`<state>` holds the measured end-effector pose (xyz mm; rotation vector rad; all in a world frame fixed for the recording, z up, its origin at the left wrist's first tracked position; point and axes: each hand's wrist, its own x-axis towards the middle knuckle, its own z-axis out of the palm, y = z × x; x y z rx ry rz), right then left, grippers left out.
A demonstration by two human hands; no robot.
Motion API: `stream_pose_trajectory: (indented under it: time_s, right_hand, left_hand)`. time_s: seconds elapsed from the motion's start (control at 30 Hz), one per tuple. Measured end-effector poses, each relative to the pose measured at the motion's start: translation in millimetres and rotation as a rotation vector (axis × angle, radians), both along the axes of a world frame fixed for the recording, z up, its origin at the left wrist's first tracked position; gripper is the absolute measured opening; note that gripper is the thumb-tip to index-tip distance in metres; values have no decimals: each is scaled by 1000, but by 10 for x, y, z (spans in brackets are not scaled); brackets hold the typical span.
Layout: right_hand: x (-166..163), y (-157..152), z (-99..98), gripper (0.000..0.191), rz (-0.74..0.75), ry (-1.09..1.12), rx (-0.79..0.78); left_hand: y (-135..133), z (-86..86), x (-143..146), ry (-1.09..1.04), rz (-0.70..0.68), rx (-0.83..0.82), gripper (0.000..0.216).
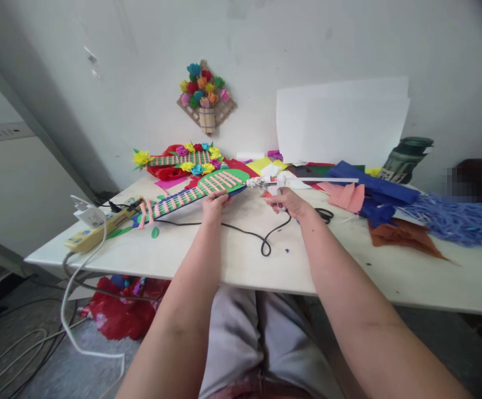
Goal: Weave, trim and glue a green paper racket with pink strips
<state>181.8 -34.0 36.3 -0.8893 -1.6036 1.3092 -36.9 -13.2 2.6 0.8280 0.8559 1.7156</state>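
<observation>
My left hand [214,205] is closed on the lower edge of a guitar-shaped paper craft [182,197], green and blue with pink strips across it. The craft slants over the table, its rounded end to the right. My right hand [290,204] grips a white and orange hot glue gun [281,185]. A long white glue stick [328,179] sticks out behind it. The nozzle, wrapped in something silvery, points left at the craft's rounded end; whether they touch I cannot tell. A black cord [244,229] loops below on the table.
A yellow power strip [85,238] with a white charger [89,215] is at the left. Behind lies a flower-trimmed craft [194,160]. Coloured paper [374,185], blue shreds [461,219], scissors [324,215] and a dark green bottle [407,159] are at the right. Part of a person shows at the far right.
</observation>
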Motion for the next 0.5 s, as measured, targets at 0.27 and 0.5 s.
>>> stream_pose_trajectory:
  time_s: [0.27,0.5]
  right_hand:
    - [-104,-37,10,32,-88,-179,26]
    - [-134,3,-47,33,-115,-211,14]
  left_hand:
    - [18,-34,27,2,-22,-26,19]
    - [7,-34,47,19,-25,-28,18]
